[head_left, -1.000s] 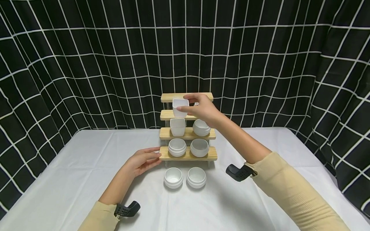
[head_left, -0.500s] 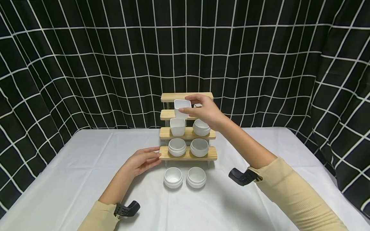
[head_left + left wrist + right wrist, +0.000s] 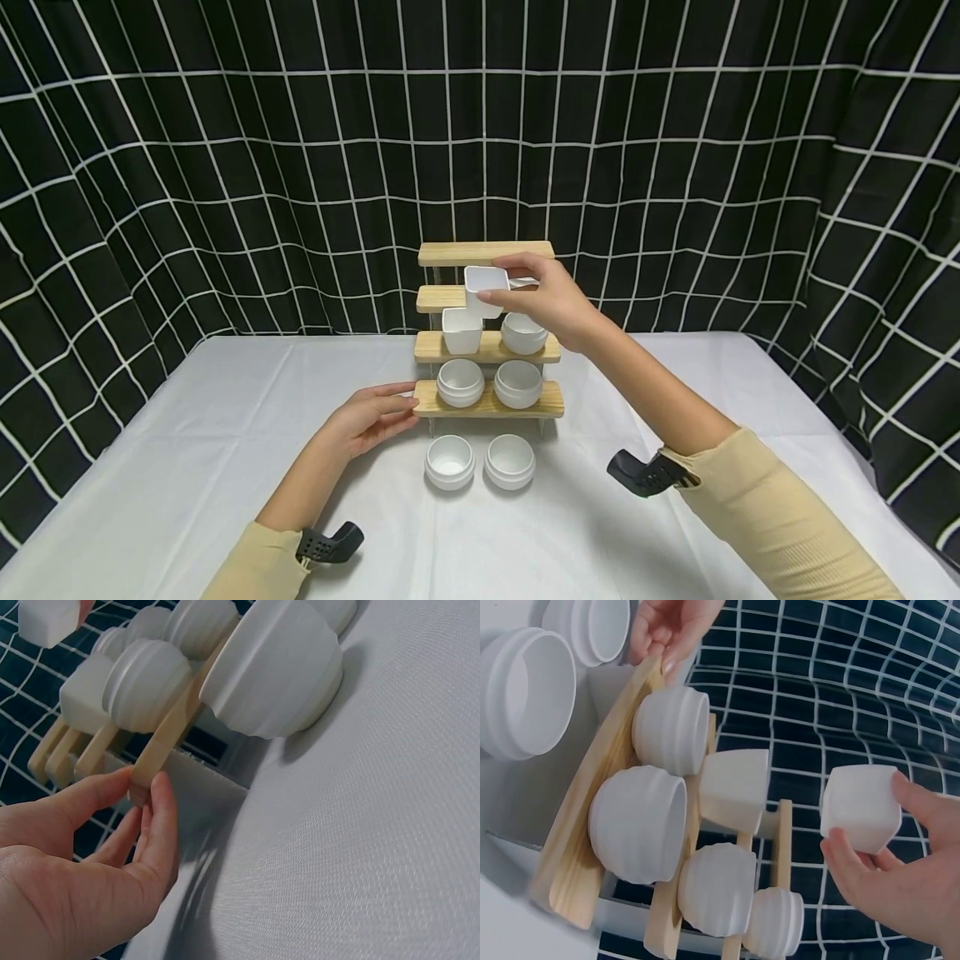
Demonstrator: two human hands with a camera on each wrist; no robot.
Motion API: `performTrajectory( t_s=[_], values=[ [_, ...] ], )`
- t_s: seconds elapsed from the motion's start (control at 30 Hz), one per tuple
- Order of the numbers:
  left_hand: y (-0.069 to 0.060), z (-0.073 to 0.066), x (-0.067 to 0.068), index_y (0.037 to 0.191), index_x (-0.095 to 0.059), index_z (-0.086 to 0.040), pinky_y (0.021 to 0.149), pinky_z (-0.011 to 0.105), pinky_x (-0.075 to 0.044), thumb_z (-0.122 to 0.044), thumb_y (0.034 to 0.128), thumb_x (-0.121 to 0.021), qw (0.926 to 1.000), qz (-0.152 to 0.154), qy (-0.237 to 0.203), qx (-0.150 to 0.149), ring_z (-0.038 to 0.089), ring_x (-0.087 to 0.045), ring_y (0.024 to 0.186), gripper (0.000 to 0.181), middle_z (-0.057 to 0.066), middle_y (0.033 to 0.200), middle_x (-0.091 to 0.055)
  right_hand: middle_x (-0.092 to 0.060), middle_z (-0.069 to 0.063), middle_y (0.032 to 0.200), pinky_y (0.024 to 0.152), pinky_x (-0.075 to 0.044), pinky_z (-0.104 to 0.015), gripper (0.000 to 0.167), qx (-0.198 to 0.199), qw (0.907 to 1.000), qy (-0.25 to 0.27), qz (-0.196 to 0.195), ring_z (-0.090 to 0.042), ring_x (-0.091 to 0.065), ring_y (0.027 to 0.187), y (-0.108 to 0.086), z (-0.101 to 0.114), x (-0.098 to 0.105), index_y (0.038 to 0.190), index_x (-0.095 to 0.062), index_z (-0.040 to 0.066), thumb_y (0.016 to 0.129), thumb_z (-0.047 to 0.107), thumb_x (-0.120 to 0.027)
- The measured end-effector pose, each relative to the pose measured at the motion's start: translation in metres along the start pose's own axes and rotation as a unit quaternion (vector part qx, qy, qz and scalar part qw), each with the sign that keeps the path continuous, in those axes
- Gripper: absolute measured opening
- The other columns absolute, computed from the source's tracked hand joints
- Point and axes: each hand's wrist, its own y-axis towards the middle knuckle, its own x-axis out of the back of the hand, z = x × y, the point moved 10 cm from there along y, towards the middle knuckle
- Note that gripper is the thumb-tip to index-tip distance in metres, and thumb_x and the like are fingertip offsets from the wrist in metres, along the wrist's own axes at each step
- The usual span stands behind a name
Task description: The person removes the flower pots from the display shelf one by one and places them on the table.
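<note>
My right hand [image 3: 551, 296] grips a small square white pot [image 3: 862, 806] between thumb and fingers, in the air in front of the upper boards of a stepped wooden stand [image 3: 487, 252]. Below it, another square white pot [image 3: 461, 331] sits on the second board from the bottom, with a round white pot [image 3: 523, 335] to its right. My left hand [image 3: 97, 862] pinches the left end of the lowest board [image 3: 169, 742] between thumb and fingers. A round white pot [image 3: 775, 922] on the third board is mostly hidden behind my right hand in the head view.
Two round pots, left [image 3: 460, 382] and right [image 3: 517, 384], sit on the lowest board. Another pair, left [image 3: 449, 462] and right [image 3: 509, 462], stands on the white tablecloth [image 3: 360, 517] before the stand. A black gridded curtain [image 3: 300, 167] hangs behind.
My right hand has moved right, down and a little nearer with the square pot, away from the left side of the third board. My left hand stays at the lowest board.
</note>
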Motion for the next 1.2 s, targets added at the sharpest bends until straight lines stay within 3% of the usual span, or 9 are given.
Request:
performTrajectory(
  t_s=[0.4,0.73,1.03,1.2],
  values=[
    [0.0,0.0,0.0,0.156,-0.039,0.011,0.086,0.022,-0.066,0.007,0.1031,-0.058,1.0,0.002,0.001,0.0,0.011,-0.073,0.085,0.056,0.014,0.108,-0.066,-0.05,-0.02,0.152,0.115,-0.052,-0.049,0.064,-0.005,1.0,0.007,-0.004,-0.04,-0.059,0.132,-0.012,-0.007,0.009,0.153,-0.049,0.0,0.097,0.014,-0.077],
    [0.001,0.001,0.002,0.156,-0.041,0.01,0.087,0.023,-0.066,0.007,0.1025,-0.06,1.0,-0.006,0.002,0.004,0.012,-0.073,0.085,0.056,0.015,0.11,-0.066,-0.054,-0.017,0.148,0.098,-0.055,-0.032,0.063,0.003,0.9999,0.009,-0.005,-0.027,-0.064,0.114,-0.024,-0.012,0.016,0.154,-0.051,0.003,0.097,0.014,-0.077],
    [0.002,0.002,0.003,0.155,-0.043,0.01,0.087,0.023,-0.066,0.007,0.1026,-0.06,0.9999,-0.011,0.001,0.006,0.012,-0.074,0.085,0.055,0.015,0.111,-0.067,-0.055,-0.016,0.148,0.109,-0.053,-0.038,0.062,-0.003,0.9999,0.009,-0.005,-0.025,-0.064,0.111,-0.031,-0.015,0.018,0.152,-0.051,0.002,0.097,0.013,-0.076],
    [0.001,0.001,0.002,0.155,-0.042,0.01,0.086,0.022,-0.066,0.006,0.1025,-0.06,1.0,-0.008,0.003,0.004,0.011,-0.074,0.085,0.056,0.015,0.113,-0.066,-0.055,-0.017,0.146,0.103,-0.055,-0.03,0.061,0.001,0.9999,0.013,-0.007,-0.018,-0.066,0.106,-0.035,-0.016,0.02,0.152,-0.051,0.001,0.097,0.011,-0.076]
  ],
)
